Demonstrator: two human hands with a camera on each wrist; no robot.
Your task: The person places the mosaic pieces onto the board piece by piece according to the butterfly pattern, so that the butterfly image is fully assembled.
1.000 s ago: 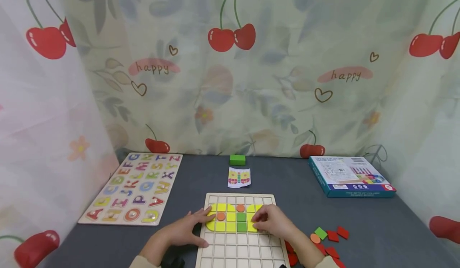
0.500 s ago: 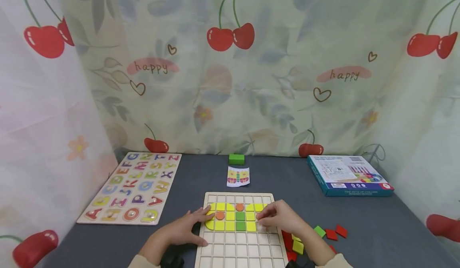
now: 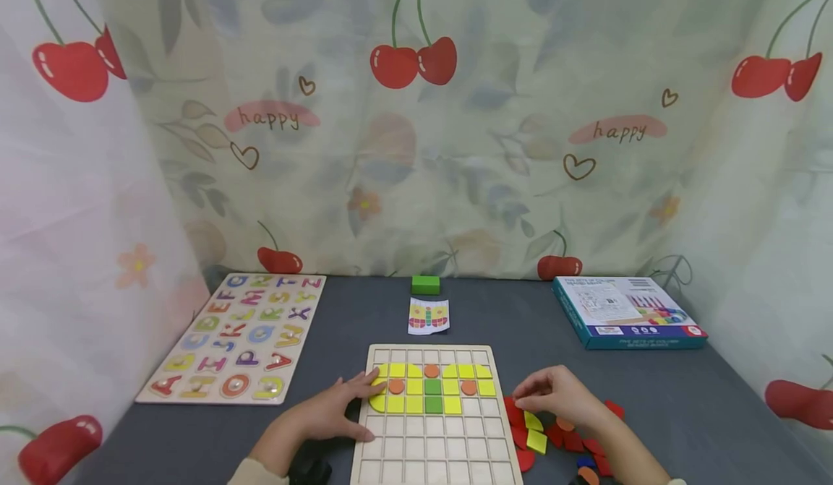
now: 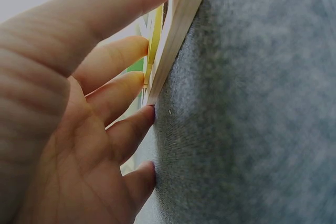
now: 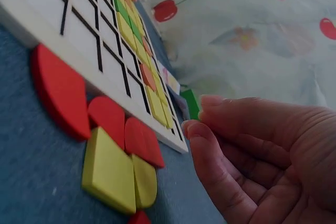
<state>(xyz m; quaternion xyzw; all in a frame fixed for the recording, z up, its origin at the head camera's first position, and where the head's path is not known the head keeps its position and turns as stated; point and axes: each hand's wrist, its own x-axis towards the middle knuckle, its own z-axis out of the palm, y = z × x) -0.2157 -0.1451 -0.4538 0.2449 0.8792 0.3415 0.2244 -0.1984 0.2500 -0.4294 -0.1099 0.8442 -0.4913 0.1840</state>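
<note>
A wooden grid board (image 3: 436, 445) lies in front of me in the head view. Yellow square tiles (image 3: 414, 403), rounded yellow ones, green squares (image 3: 432, 403) and orange discs (image 3: 468, 387) fill part of its upper rows. My left hand (image 3: 328, 413) rests at the board's left edge, fingers spread, some fingertips on a yellow tile (image 4: 154, 40) in the left wrist view. My right hand (image 3: 560, 396) hovers off the board's right side near loose tiles. Its thumb and index fingertips are close together with nothing between them; the other fingers are loosely bent.
Loose red tiles (image 5: 60, 90) and yellow tiles (image 5: 110, 169) lie along the board's right edge. A patterned card (image 3: 428, 316) and a green block (image 3: 426, 285) stand beyond it. An alphabet board (image 3: 257, 368) is at left, a boxed set (image 3: 625, 315) at right.
My right hand has moved right, off the board to beside the loose tiles. An orange disc and yellow tiles now show where it was. The left hand has stayed in place.
</note>
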